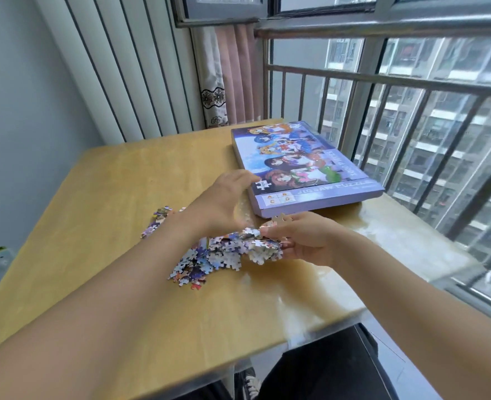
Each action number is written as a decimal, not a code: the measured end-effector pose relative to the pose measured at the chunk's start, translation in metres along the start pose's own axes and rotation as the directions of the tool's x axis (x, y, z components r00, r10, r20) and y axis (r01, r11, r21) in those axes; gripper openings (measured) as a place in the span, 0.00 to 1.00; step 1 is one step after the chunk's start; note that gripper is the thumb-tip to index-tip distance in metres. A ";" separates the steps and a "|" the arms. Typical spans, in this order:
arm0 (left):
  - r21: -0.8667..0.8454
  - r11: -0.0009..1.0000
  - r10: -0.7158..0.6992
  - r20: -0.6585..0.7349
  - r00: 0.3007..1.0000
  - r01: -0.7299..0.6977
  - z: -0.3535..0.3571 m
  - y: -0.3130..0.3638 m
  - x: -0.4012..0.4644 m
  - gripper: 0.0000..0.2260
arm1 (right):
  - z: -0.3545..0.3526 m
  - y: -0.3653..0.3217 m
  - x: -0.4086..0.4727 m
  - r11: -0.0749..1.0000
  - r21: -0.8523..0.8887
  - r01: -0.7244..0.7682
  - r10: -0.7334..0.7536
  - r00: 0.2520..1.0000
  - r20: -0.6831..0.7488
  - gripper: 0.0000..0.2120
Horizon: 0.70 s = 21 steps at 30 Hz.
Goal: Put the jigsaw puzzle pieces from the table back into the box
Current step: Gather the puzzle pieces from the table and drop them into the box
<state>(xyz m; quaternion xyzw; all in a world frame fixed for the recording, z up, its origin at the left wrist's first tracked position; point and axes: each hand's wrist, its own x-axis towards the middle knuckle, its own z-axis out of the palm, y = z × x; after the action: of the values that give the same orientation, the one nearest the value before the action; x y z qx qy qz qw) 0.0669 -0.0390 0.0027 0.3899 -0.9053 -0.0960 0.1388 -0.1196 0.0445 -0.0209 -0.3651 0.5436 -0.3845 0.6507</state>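
The right hand [305, 241], centre frame, holds a clutch of puzzle pieces [263, 248] in curled fingers; the left hand [224, 200] hovers spread beside it. More pieces [206, 262] lie heaped on the table [94, 203]. The box [302, 168], upper right, appears closed: with the lid unopened, held pieces will likely spill.

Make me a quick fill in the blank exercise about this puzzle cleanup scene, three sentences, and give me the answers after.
1. The right hand holds a bunch of puzzle ____.
2. The puzzle box lies on the wooden table with its lid ____.
3. The left hand hovers between the loose pile of pieces and the ____.

Missing words: pieces; closed; box
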 end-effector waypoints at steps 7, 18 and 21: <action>0.122 0.992 0.054 -0.079 0.995 -0.044 0.031 0.011 0.030 0.26 | -0.039 0.000 -0.019 0.997 0.071 -0.004 0.008 0.999 -0.051 0.06; -0.176 0.977 -0.177 -0.374 0.910 0.117 -0.016 0.023 0.072 0.08 | -0.057 -0.033 -0.031 0.977 0.197 0.076 -0.072 0.997 -0.030 0.13; -0.245 0.965 -0.184 -0.377 0.908 0.094 -0.037 0.025 0.083 0.09 | -0.053 -0.071 -0.032 0.951 0.271 0.147 -0.120 0.986 -0.113 0.08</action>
<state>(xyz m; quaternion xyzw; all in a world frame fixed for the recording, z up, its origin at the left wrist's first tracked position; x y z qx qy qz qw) 0.0077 -0.0853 0.0592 0.4470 -0.8117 -0.1248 0.3546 -0.1831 0.0393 0.0491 -0.2870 0.4886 -0.5173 0.6414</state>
